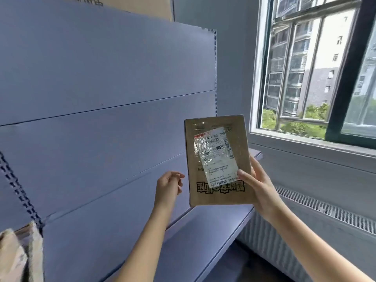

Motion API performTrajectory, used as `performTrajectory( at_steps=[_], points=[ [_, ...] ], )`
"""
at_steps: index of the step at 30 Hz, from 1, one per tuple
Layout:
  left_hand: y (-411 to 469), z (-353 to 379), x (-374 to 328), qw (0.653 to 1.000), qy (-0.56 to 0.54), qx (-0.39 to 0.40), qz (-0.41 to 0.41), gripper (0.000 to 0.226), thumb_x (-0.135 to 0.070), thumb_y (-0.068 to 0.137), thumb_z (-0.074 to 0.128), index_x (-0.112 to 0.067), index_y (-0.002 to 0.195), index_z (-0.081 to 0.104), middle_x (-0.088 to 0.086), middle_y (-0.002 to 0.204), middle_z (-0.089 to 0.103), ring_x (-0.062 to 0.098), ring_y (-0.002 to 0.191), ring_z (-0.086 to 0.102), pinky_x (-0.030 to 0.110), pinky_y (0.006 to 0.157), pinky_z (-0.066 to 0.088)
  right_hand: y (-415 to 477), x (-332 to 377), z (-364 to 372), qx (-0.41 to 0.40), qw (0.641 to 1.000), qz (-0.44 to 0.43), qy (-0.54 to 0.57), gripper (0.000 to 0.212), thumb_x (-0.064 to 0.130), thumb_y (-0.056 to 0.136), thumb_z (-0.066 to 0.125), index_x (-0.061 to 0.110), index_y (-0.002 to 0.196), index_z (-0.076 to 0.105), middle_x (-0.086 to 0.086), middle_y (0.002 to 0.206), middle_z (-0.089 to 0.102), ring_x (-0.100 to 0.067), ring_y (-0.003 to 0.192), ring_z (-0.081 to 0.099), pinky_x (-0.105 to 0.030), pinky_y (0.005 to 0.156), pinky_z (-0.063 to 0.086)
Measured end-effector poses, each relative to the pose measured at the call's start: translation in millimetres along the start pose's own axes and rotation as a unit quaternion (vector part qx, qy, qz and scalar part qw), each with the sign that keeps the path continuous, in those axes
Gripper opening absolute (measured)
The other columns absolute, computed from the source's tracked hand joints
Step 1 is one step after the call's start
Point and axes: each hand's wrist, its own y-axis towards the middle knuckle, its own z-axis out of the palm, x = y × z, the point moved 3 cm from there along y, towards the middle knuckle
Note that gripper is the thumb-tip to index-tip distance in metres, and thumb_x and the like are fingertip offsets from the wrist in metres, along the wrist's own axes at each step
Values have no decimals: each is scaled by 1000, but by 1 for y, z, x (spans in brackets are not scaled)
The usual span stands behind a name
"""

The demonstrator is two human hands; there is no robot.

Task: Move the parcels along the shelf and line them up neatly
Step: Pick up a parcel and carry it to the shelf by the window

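Observation:
A flat brown parcel [238, 137] with a white shipping label and black printed characters is held upright above the right end of the blue-grey shelf [203, 237]. My right hand [255, 184] grips its right edge, thumb on the label side and fingers behind. My left hand [168, 185] hovers just left of the parcel with loosely curled fingers, holding nothing and not touching it. More brown parcels [20, 253] stand at the bottom left edge of the view, only partly visible.
The shelf's tall back panel [101, 98] fills the left half. A cardboard box [132, 5] sits on top of the unit. A window [317, 68] and a radiator grille [325, 208] lie to the right, with a gap between shelf and radiator.

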Motion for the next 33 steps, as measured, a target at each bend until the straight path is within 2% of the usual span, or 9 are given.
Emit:
performTrajectory(
  at_steps=[6, 12, 17, 19, 22, 25, 28, 30, 33],
  points=[
    [5, -11, 2, 995, 7, -96, -6, 25, -7, 95, 45, -12, 79, 64, 1, 72, 56, 12, 64, 51, 11, 53, 43, 65, -21, -4, 107, 993, 37, -14, 78, 36, 74, 74, 48, 142, 37, 2, 138, 57, -25, 125, 55, -58, 101, 43],
    [-49, -79, 6, 975, 55, -212, -23, 36, -7, 97, 40, -31, 89, 65, -9, 94, 68, 12, 78, 61, 23, 71, 48, 65, -69, 81, 249, 965, 79, 12, 84, 57, 67, 77, 50, 141, 37, 6, 136, 57, -21, 126, 54, -51, 98, 48],
    [-116, -147, 9, 949, 111, -288, -61, 38, -2, 98, 35, -32, 105, 58, -18, 104, 60, 4, 87, 60, 16, 73, 47, 27, -97, 162, 339, 937, 87, 20, 61, 34, 92, 58, 45, 145, 30, 16, 142, 50, -9, 130, 50, -48, 107, 41],
    [-136, -165, 11, 937, 101, -326, -74, 35, -2, 98, 37, -21, 119, 57, -11, 108, 58, 2, 88, 58, 17, 76, 48, 13, -106, 188, 371, 925, 76, -14, 63, 46, 91, 59, 50, 145, 27, 21, 149, 39, -8, 137, 40, -49, 111, 36],
    [-156, -177, 18, 929, 83, -350, -91, 34, -5, 98, 40, -13, 128, 55, -5, 116, 59, 9, 100, 59, 26, 92, 48, -2, -122, 206, 363, 926, 53, -89, 66, 60, 82, 54, 57, 142, 26, 29, 149, 28, -9, 142, 25, -51, 115, 28],
    [-163, -182, 23, 926, 73, -357, -95, 34, -10, 98, 42, -12, 130, 55, -5, 125, 56, 15, 122, 51, 37, 109, 37, -21, -127, 214, 325, 940, 54, -89, 59, 33, 96, 53, 46, 147, 25, 23, 133, 33, -2, 132, 31, -38, 113, 32],
    [-166, -185, 37, 928, 68, -348, -116, 40, -19, 97, 41, -14, 136, 49, -6, 134, 51, 12, 129, 45, 38, 113, 32, -34, -131, 220, 322, 937, 64, -119, 60, 16, 99, 48, 36, 150, 23, 16, 121, 32, -2, 123, 37, -29, 111, 32],
    [-169, -188, 45, 932, 62, -335, -121, 52, -33, 88, 42, -18, 138, 48, -6, 142, 48, 9, 130, 44, 38, 114, 32, -40, -136, 221, 319, 935, 75, -138, 59, 16, 100, 47, 33, 151, 23, 7, 121, 35, 12, 114, 39, -28, 110, 33],
    [-173, -193, 54, 939, 34, -319, -121, 63, -40, 80, 39, -20, 140, 47, -6, 141, 50, 6, 128, 47, 37, 113, 34, -50, -137, 217, 274, 950, 87, -124, 49, 18, 100, 45, 32, 146, 34, 7, 128, 41, 13, 116, 43, -16, 93, 40]
  ],
)
